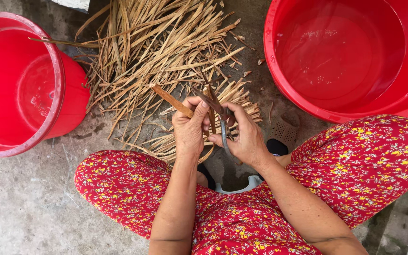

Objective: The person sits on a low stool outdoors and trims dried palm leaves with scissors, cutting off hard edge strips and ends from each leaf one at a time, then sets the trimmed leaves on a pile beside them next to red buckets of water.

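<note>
While left hand [188, 130] fingers pinch a brown strip [172, 100], right hand [246, 137] fingers grip scissors [224, 130].

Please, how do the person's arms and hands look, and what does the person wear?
Both forearms are bare, with no sleeves in view. The left hand and the right hand wear no gloves; no rings or watch are visible. The clothing is red with small yellow and white flowers.

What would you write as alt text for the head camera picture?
Two hands, left hand and right hand, hold a thin brown strip and a metal blade over a pile of dry straw strips, between two red tubs.
</note>
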Action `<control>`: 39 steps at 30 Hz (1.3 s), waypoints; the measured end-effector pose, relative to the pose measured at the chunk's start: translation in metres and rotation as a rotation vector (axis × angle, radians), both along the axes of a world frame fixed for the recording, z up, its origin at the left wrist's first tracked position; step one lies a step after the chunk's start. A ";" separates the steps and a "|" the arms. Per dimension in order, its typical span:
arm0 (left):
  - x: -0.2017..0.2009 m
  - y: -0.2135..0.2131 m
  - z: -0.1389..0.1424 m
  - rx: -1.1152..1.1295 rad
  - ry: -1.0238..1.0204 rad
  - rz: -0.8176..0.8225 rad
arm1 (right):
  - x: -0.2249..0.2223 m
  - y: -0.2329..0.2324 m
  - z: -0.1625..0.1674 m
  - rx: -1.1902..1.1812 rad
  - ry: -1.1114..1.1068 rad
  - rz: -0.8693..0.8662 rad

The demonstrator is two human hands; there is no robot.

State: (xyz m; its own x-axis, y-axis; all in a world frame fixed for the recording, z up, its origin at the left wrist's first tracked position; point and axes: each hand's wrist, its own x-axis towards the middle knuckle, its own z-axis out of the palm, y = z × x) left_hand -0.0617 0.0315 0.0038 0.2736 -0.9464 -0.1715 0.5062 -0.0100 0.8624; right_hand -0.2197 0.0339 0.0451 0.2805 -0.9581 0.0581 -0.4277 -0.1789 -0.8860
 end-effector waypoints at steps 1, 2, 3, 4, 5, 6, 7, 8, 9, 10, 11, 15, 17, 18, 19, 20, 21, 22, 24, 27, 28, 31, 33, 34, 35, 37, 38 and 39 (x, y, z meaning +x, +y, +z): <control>0.000 0.000 0.001 0.007 -0.010 0.002 | 0.000 0.000 0.000 0.018 -0.004 -0.008; -0.001 0.000 0.002 0.014 -0.021 0.005 | 0.000 0.000 0.001 0.036 -0.008 -0.015; -0.001 0.000 0.003 0.022 -0.031 0.007 | 0.000 0.000 0.001 0.007 0.003 -0.010; -0.001 0.000 0.004 0.030 -0.040 0.016 | -0.001 0.000 0.001 -0.023 0.014 -0.005; 0.000 0.001 0.005 0.038 -0.049 0.025 | -0.001 0.000 0.002 -0.052 0.026 0.000; 0.000 0.001 0.006 0.046 -0.059 0.034 | -0.001 0.000 0.002 -0.081 0.008 0.002; 0.000 0.001 0.006 0.060 -0.056 0.039 | -0.001 0.001 0.002 -0.109 -0.011 0.004; -0.001 0.001 0.007 0.075 -0.054 0.045 | 0.000 0.001 0.002 -0.138 -0.029 0.006; -0.001 0.001 0.008 0.089 -0.051 0.050 | 0.000 0.002 0.002 -0.071 -0.007 -0.030; -0.001 0.001 0.008 0.080 -0.056 0.043 | 0.002 0.004 0.002 -0.005 0.014 -0.067; -0.002 0.001 0.009 0.070 -0.060 0.036 | 0.003 0.004 0.001 0.061 0.035 -0.105; -0.002 0.001 0.010 0.053 -0.073 0.018 | 0.004 0.006 -0.005 0.022 -0.060 -0.126; -0.002 0.001 0.010 0.062 -0.068 0.000 | 0.004 0.005 -0.012 0.000 -0.106 -0.127; -0.002 0.001 0.010 0.067 -0.066 -0.008 | 0.004 0.005 -0.016 0.058 -0.166 -0.127; -0.003 0.001 0.010 0.063 -0.060 -0.009 | 0.005 0.004 -0.020 0.116 -0.227 -0.126; -0.005 0.000 0.009 0.059 -0.055 -0.009 | 0.005 0.003 -0.024 0.174 -0.287 -0.125; -0.005 0.000 0.009 0.057 -0.051 -0.008 | 0.005 0.003 -0.029 0.187 -0.348 -0.114; -0.004 0.000 0.010 0.067 -0.069 -0.014 | 0.004 0.002 -0.033 0.200 -0.409 -0.104; -0.003 0.000 0.010 0.083 -0.103 -0.026 | 0.003 -0.002 -0.043 0.251 -0.523 -0.084; -0.003 -0.001 0.009 0.099 -0.103 -0.068 | 0.006 -0.007 -0.054 0.368 -0.687 -0.049; -0.004 -0.001 0.008 0.106 -0.109 -0.085 | 0.008 -0.008 -0.057 0.407 -0.740 -0.041; -0.006 -0.004 0.002 0.117 -0.117 -0.161 | 0.003 -0.009 -0.059 0.398 -0.755 -0.091; -0.004 -0.005 -0.004 0.122 -0.113 -0.236 | -0.003 -0.011 -0.057 0.319 -0.753 -0.110; -0.004 -0.006 -0.007 0.097 -0.129 -0.272 | -0.008 -0.015 -0.054 0.260 -0.770 -0.103; -0.004 -0.006 -0.012 0.072 -0.144 -0.310 | -0.011 -0.017 -0.052 0.201 -0.786 -0.096; -0.006 -0.007 -0.020 0.026 -0.186 -0.377 | -0.016 -0.017 -0.047 0.214 -0.777 -0.079; -0.007 -0.006 -0.024 0.003 -0.213 -0.403 | -0.017 -0.017 -0.045 0.219 -0.771 -0.071; -0.007 -0.006 -0.027 -0.020 -0.242 -0.430 | -0.017 -0.017 -0.043 0.210 -0.755 -0.064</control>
